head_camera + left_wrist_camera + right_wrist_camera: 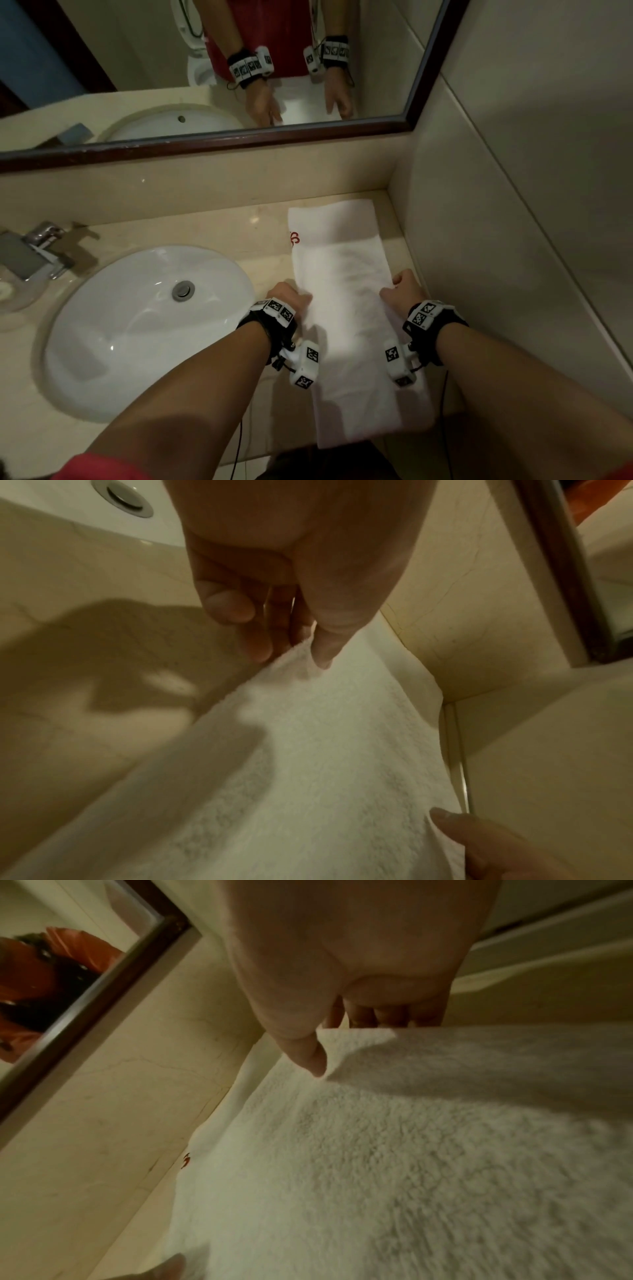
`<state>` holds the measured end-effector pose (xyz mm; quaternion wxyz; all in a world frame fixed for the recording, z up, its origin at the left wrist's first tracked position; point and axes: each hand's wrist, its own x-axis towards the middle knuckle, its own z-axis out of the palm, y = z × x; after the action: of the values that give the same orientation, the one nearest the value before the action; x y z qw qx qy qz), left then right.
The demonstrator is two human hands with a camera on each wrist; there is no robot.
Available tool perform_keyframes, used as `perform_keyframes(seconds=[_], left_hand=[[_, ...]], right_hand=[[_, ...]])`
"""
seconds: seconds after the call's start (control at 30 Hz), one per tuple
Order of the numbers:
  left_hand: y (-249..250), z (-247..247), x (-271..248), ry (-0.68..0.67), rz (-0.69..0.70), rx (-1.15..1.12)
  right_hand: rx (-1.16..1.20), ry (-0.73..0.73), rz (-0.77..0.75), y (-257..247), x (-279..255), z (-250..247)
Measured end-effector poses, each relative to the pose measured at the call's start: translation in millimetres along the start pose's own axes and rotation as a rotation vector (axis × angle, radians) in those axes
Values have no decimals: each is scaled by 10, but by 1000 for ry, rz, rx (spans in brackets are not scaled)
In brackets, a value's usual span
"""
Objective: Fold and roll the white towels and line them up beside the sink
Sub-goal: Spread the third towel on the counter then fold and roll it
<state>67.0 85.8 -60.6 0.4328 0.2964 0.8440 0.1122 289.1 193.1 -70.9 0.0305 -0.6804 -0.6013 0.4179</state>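
White towel point(346, 301) is lying lengthwise on the beige countertop point(260, 219) right of the sink basin point(137, 329), near end overhanging the counter's front edge, far end reaching close to the backsplash under the mirror point(421, 68). Red embroidered mark point(294, 238) is showing at the towel's left edge near the far end. Towel's left edge is being pinched by the left hand point(289, 296), thumb on top, fingers point(253, 639) curled underneath. Right edge is being gripped by the right hand point(402, 291) the same way: thumb point(308, 1056) on top, fingers tucked under, edge lifted off the counter. Both grips are sitting roughly mid-length, opposite each other. Chrome faucet point(37, 250) is sitting behind the basin at far left. Tiled side wall point(513, 205) is running just beside the towel's right edge.
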Motion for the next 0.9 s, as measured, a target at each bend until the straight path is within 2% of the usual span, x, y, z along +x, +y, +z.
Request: perform_keyframes(seconds=[0.17, 0.23, 0.33, 0.4, 0.63, 0.9], left_hand=[[7, -52, -83, -93, 11, 35], [9, -76, -113, -115, 11, 45], [-20, -82, -95, -124, -6, -58], [-32, -76, -85, -110, -34, -130], [167, -242, -6, -5, -82, -411], [489, -479, 326, 136, -50, -574]], right_hand=[[1, 45, -103, 98, -92, -47], [-22, 10, -111, 123, -108, -57], [-82, -69, -90, 163, -102, -69], [-78, -79, -87, 192, -78, -81], [118, 69, -106, -43, 141, -149], [278, 164, -152, -525, 472, -249]])
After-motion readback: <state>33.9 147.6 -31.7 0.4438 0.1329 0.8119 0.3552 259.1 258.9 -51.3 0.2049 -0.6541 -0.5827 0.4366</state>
